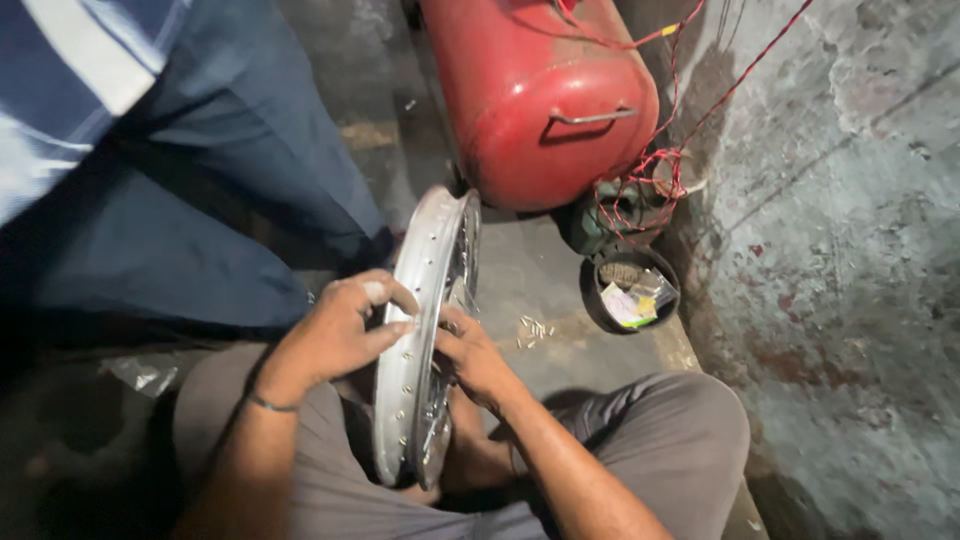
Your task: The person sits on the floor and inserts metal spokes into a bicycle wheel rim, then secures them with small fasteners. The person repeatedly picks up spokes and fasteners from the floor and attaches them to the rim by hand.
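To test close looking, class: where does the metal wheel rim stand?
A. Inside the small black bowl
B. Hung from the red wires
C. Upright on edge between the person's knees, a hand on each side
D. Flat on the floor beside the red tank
C: the rim stands on edge between the knees, the left hand on its outer face and the right hand on the other side.

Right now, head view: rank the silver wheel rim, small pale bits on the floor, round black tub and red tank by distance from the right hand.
1. Silver metal wheel rim: touching right hand, its left.
2. Small pale bits on the floor: just beyond.
3. Round black tub: farther right.
4. Red metal tank: farthest, above.
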The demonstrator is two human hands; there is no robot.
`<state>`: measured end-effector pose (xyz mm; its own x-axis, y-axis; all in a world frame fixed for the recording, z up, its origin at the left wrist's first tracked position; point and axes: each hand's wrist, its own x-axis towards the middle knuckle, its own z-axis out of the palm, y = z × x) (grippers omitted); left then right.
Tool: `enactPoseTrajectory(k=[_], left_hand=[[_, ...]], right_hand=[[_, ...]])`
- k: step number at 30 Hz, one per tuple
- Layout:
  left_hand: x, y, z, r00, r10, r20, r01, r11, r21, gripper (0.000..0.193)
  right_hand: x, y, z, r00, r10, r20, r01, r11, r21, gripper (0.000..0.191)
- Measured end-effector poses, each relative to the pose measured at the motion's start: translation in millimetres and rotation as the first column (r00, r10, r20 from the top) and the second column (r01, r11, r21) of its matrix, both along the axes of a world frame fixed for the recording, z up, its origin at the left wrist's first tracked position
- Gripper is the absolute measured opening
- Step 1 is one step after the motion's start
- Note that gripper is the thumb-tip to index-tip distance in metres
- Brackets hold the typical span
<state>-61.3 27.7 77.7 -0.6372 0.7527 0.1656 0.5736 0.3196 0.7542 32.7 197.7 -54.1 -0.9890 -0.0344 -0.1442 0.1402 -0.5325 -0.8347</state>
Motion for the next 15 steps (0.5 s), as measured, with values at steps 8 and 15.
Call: enactPoseTrajectory(k=[8, 15], left_hand=[[8.1, 5.0, 11.7, 0.995, 0.041, 0.088, -0.033, 0.995, -0.096, 0.025], [17.6, 7.7, 12.4, 0.987, 0.121, 0.101, -0.109, 0.987, -0.118, 0.026]], right_hand=[[0.1, 1.9, 1.3, 0.999, 0.003, -0.051, -0.004, 1.000, -0.024, 0.043], [0.2, -1.1, -1.3, 1.000, -0.017, 0.012, 0.017, 0.999, -0.047, 0.041]])
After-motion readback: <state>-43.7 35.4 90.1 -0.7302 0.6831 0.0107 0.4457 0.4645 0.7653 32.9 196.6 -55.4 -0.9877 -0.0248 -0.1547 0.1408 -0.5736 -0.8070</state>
